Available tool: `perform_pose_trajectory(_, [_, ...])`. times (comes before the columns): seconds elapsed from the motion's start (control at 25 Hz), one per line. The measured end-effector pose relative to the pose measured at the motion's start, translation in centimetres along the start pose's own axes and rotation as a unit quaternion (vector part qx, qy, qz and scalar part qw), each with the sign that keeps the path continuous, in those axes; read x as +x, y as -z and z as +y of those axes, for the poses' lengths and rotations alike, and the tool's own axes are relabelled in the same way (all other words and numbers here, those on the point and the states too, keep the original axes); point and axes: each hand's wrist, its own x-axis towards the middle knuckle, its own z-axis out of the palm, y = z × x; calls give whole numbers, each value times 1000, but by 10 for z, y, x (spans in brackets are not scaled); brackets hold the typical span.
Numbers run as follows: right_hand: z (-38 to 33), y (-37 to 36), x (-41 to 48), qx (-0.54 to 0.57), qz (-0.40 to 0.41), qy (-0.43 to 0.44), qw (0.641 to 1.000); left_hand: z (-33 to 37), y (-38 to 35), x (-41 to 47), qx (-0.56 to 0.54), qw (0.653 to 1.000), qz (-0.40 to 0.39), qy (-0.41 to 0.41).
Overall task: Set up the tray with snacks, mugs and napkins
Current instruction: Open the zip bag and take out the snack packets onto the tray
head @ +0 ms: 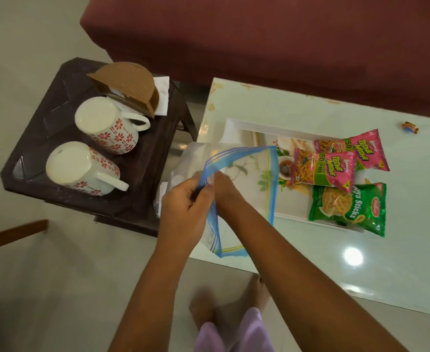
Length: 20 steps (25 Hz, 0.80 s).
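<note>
Head view: my left hand (pixel 183 201) and right hand (pixel 224 189) both pinch the clear blue-rimmed zip bag (pixel 244 189) over the white floral tray (pixel 236 128), so a careless swing could sweep the pink snack packets (pixel 323 168) off the counter (pixel 361 262).

White mugs (pixel 106 128) with red flowers, pink and green snack packets (pixel 323 168), blue-edged clear bag (pixel 272 179) (tray (pixel 236 128) floral).

- We count two mugs (pixel 107 125) (pixel 82 168).
- We count three snack packets: two pink (pixel 353 148) (pixel 323 168), one green (pixel 348 208).
- We see one tray (pixel 236 125), one zip bag (pixel 244 194), one napkin holder (pixel 130 85).
</note>
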Motion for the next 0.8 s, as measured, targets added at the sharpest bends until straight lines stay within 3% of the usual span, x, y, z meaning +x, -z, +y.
perform_pose_trajectory(0.04, [-3,14,-8,-62,-4,4,998,0,0,0,25,999,30,-14])
perform_pose_trajectory(0.12, [-1,40,-31,-45,73,-29,996,2,-2,-1,57,994,85,-33])
perform_pose_trajectory(0.24, [17,83,-81,61,221,-20,973,8,-11,1,89,986,134,-47])
perform_pose_trajectory(0.36, [63,102,-111,182,256,-48,948,14,-20,6,128,978,150,-64])
perform_pose_trajectory(0.44, [100,97,-120,358,259,-112,890,14,-26,8,148,977,133,-75])
perform_pose_trajectory(0.56, [143,69,-127,599,201,-193,751,14,-33,10,173,974,120,-83])
perform_pose_trajectory(0.8, [186,31,-129,718,213,-261,609,29,-44,1,215,959,125,-139])
